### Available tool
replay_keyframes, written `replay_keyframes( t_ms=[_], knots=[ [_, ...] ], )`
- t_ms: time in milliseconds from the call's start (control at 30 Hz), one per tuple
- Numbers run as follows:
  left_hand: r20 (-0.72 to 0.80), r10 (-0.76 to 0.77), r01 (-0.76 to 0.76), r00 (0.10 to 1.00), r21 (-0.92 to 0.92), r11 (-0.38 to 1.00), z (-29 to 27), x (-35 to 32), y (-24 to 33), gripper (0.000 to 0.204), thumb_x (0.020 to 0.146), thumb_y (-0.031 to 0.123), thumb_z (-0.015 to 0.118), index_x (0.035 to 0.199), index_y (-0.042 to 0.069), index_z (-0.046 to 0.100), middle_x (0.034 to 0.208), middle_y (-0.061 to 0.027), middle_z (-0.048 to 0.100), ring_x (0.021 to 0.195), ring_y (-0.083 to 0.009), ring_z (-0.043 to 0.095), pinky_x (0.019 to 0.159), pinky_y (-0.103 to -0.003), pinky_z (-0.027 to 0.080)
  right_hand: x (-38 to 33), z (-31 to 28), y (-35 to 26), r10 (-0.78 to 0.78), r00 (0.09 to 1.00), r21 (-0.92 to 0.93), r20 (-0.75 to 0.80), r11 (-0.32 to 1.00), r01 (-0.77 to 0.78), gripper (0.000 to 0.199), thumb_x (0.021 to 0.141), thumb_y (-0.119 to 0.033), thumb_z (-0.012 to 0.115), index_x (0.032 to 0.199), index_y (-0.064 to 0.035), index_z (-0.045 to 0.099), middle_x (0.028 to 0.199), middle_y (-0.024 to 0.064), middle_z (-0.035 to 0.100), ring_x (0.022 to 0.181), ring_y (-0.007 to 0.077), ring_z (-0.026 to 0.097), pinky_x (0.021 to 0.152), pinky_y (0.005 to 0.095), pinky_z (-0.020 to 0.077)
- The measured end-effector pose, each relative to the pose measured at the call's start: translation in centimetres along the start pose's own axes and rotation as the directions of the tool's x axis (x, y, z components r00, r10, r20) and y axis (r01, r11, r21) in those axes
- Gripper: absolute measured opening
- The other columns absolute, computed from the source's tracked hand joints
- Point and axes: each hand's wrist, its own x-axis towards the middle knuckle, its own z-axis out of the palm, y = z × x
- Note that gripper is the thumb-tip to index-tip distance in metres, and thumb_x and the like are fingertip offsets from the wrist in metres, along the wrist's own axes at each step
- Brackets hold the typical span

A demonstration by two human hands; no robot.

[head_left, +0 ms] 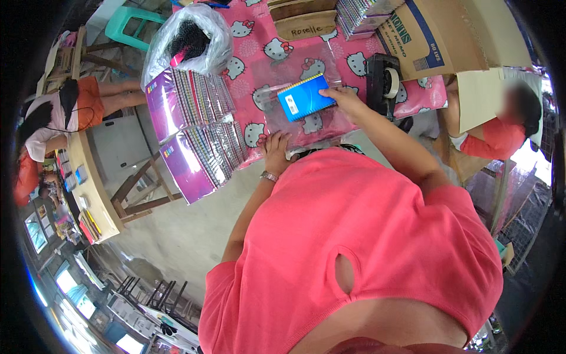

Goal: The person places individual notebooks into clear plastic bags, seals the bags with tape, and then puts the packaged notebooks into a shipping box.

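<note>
My right hand (348, 100) grips a blue spiral notebook (303, 97) by its right edge and holds it inside or against a clear plastic sleeve (295, 127). The sleeve lies on a table covered with a pink cartoon-cat cloth (259, 47). My left hand (276, 152), with a watch at the wrist, pinches the near edge of that sleeve. Both forearms reach out over my pink shirt.
Two fanned rows of purple wrapped notebooks (188, 127) lie left of the sleeve. Behind them sits a clear bag of dark items (188, 41). A black tape dispenser (383, 79), a cardboard box (436, 32) and stacked notebooks (359, 15) stand right. Another person (501, 133) sits at right.
</note>
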Motion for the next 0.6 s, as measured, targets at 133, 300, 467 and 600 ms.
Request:
replay_keyframes(
  t_ms=[133,300,467,600],
  knots=[
    [-0.023,0.018,-0.014,1.000,0.135,0.991,0.3,-0.2,-0.2,0.074,0.058,0.029,0.077,0.124,0.016,0.049,0.132,-0.0051,0.042,0.128,-0.0292,0.033,0.106,-0.051,0.022,0.2,1.3,-0.3,0.103,0.993,0.044,-0.060,0.994,-0.100,0.045,0.078,-0.027,0.072,0.109,0.0032,0.059,0.102,0.0087,0.063,0.091,0.0189,0.060,0.083,0.0356,0.0467],
    [0.119,0.255,-0.276,0.960,0.208,0.939,1.2,1.0,0.2,0.056,0.068,0.027,0.068,0.120,0.014,0.053,0.124,-0.0050,0.048,0.120,-0.0271,0.042,0.100,-0.045,0.033,1.1,1.5,-1.4,0.152,0.987,-0.015,0.047,0.988,-0.152,0.050,0.077,-0.030,0.072,0.115,-0.0010,0.057,0.106,0.0095,0.062,0.098,0.0201,0.059,0.092,0.0397,0.0429],
    [0.056,0.332,-0.334,0.942,0.281,0.900,1.9,1.8,0.7,0.047,0.073,0.021,0.060,0.118,0.012,0.055,0.116,-0.0053,0.054,0.114,-0.0270,0.048,0.094,-0.043,0.040,2.2,0.8,-1.3,0.233,0.972,-0.101,-0.010,0.967,-0.233,0.055,0.077,-0.034,0.072,0.120,-0.0049,0.056,0.110,0.0089,0.062,0.101,0.0213,0.058,0.094,0.0425,0.0418],
    [0.042,0.326,-0.326,0.945,0.227,0.917,1.9,1.3,0.0,0.036,0.073,0.019,0.058,0.107,0.009,0.060,0.108,-0.0060,0.057,0.107,-0.0271,0.052,0.086,-0.043,0.046,1.5,1.6,-1.2,0.192,0.981,-0.113,0.008,0.975,-0.190,0.053,0.077,-0.035,0.072,0.117,-0.0037,0.056,0.110,0.0088,0.062,0.101,0.0221,0.058,0.093,0.0407,0.0420]
  ],
)
